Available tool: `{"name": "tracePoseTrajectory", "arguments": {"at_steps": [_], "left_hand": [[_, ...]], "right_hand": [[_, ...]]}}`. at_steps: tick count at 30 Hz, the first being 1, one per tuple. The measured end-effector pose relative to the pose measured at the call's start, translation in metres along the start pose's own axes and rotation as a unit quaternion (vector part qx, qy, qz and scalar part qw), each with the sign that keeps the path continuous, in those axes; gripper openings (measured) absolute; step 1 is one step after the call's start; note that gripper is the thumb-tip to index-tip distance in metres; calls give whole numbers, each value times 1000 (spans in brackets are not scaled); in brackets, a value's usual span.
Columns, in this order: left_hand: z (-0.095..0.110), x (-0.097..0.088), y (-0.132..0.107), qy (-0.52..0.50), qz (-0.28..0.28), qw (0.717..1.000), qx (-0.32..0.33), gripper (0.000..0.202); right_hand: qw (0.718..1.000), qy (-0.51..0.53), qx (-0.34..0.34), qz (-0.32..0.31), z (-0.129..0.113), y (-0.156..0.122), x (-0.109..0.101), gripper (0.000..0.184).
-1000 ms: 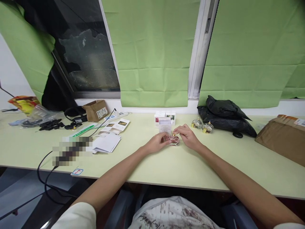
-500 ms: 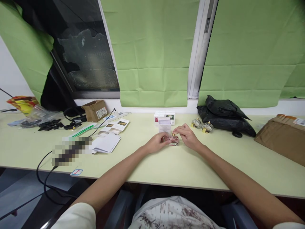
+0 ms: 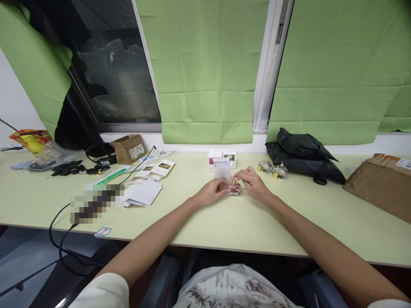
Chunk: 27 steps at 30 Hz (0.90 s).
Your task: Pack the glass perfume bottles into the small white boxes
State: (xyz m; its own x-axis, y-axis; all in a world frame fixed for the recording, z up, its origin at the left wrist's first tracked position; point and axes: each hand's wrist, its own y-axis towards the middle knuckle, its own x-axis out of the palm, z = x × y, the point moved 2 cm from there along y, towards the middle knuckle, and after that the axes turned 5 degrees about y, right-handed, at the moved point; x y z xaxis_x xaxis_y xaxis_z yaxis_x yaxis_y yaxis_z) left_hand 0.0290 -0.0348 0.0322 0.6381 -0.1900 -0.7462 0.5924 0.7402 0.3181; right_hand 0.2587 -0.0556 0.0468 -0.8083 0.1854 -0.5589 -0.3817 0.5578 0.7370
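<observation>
a bottle (image 3: pixel 234 189) is held in the left hand (image 3: pixel 210 192); its gold top (image 3: pixel 233 181) is met by narrowed fingers of the right hand (image 3: pixel 253 183), grip unclear; work there seems unfinished.

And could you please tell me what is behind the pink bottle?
Behind the pink bottle stands a white carton, with small white boxes farther back. The carton partly covers those; the left hand hides part of its base.

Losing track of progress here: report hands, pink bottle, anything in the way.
Left hand holding pink bottle by its side. Right hand at its gold top. Bottle upright. White box close behind it.
</observation>
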Motion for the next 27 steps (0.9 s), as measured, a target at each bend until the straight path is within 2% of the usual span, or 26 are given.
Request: {"name": "tracePoseTrajectory", "arguments": {"at_steps": [13, 20, 23, 27], "left_hand": [[-1, 0, 0, -1, 0, 1000, 0, 46], [-2, 0, 0, -10, 1, 1000, -1, 46], [-1, -1, -1, -6, 2, 1000, 0, 45], [2, -2, -1, -3, 6, 1000, 7, 42]], "right_hand": [[1000, -5, 7, -13, 2, -3, 0, 43], [1000, -16, 15, -9, -5, -4, 0, 45], [998, -60, 10, -21, -5, -3, -5, 47], [982, -188, 32, -13, 3, -4, -16, 43]]}}
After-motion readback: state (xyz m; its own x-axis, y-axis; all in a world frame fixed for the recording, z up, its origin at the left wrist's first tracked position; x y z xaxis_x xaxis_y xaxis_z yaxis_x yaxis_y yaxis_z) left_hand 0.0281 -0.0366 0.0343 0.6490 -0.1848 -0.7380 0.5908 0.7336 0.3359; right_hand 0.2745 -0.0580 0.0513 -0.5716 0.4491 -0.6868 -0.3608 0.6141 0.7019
